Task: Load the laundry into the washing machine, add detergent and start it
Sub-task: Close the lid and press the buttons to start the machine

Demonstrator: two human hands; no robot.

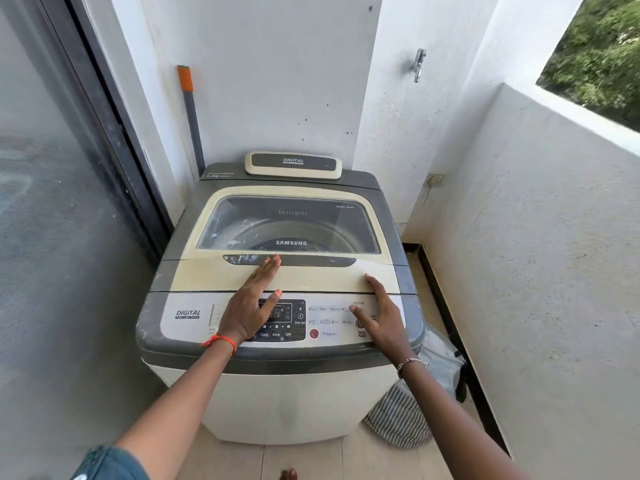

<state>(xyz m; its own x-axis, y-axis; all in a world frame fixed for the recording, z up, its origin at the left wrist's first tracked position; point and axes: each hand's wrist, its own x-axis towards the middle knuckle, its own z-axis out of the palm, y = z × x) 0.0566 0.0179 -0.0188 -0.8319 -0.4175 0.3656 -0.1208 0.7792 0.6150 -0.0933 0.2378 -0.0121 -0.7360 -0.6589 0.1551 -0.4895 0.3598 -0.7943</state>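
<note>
Washing machine (280,306) at frame centre, lid (287,271) closed.
Left hand (251,306) and right hand (381,313) are held flat-fingered, holding nothing; laundry bag (415,410) is seen lower right; loading, detergent, start judged pending.

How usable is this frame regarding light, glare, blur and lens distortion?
Head view: soft, even daylight with no hard shadows; the glass door reads hazy with reflections; the lid window is smeared with white marks; fine print on the control panel is too soft to read; the door frame leans and curves from the wide-angle lens; the left hand and right hand are fairly sharp.
</note>
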